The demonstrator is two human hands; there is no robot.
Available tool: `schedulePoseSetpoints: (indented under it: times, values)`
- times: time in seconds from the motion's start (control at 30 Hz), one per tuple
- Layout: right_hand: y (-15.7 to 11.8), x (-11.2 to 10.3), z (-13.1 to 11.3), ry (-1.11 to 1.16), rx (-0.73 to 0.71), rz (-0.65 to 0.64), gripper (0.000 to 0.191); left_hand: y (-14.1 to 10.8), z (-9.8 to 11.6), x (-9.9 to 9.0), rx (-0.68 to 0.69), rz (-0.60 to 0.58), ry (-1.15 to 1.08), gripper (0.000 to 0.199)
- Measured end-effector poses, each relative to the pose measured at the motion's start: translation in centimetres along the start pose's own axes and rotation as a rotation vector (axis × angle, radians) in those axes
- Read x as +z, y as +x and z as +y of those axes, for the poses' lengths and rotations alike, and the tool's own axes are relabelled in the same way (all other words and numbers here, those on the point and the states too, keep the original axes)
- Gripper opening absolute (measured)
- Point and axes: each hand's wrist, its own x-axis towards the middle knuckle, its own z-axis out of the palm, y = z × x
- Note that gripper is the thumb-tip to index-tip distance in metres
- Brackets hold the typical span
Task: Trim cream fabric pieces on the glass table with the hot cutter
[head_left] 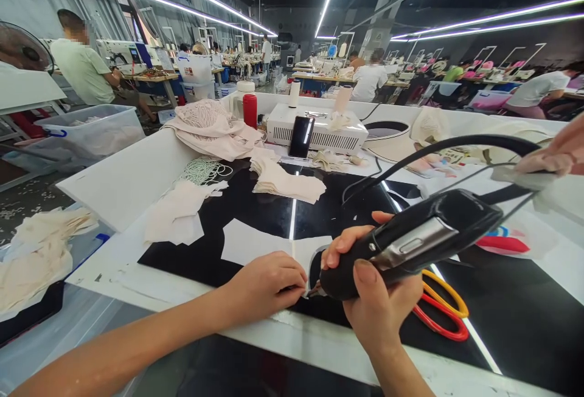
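Note:
My right hand (378, 287) is wrapped round a black handheld power tool (410, 245) with a silver side panel and a cord at its rear. The tool's metal tip points left, close to the fingers of my left hand (269, 281). Those fingers are curled together at the lower edge of a thin white fabric piece (255, 244), which lies on the glossy black tabletop (205, 261). Part of the fabric is hidden behind the hand and tool. Scissors (444, 306) with orange and red handles lie right of my right hand.
Stacked cream fabric pieces (287, 183), green cord (205, 170) and a phone (302, 136) against a white box (340, 132) are farther back. Another person's hand (559, 151) is at the right edge near the tool's cord. Bins and seated people are beyond.

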Motion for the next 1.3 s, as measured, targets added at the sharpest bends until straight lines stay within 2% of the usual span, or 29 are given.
schedulePoseSetpoints:
  times: [0.53, 0.67, 0.8, 0.9, 1.0, 1.17, 1.3]
  values:
    - [0.0, -0.1, 0.0, -0.023, -0.021, -0.017, 0.045, 0.8, -0.1, -0.8, -0.082, -0.114, 0.027, 0.012]
    - [0.0, -0.1, 0.0, -0.025, -0.022, -0.016, 0.045, 1.0, -0.3, -0.8, -0.074, -0.112, 0.057, 0.002]
    - [-0.1, -0.2, -0.1, -0.031, -0.013, -0.016, 0.046, 1.0, -0.3, -0.8, -0.087, -0.115, 0.092, 0.006]
    - [-0.1, -0.2, -0.1, -0.045, -0.006, -0.009, 0.048, 1.0, -0.1, -0.9, -0.049, -0.087, 0.126, 0.015]
    - [-0.1, -0.1, -0.2, -0.041, 0.002, -0.005, 0.047, 1.0, -0.1, -0.8, 0.015, -0.075, 0.196, 0.011]
    - [-0.1, -0.1, -0.3, -0.044, 0.004, -0.003, 0.046, 1.0, -0.4, -0.6, 0.105, -0.161, 0.272, 0.014]
    - [-0.2, -0.2, -0.3, -0.039, 0.006, -0.006, 0.045, 1.0, -0.5, -0.8, 0.132, -0.174, 0.260, 0.016]
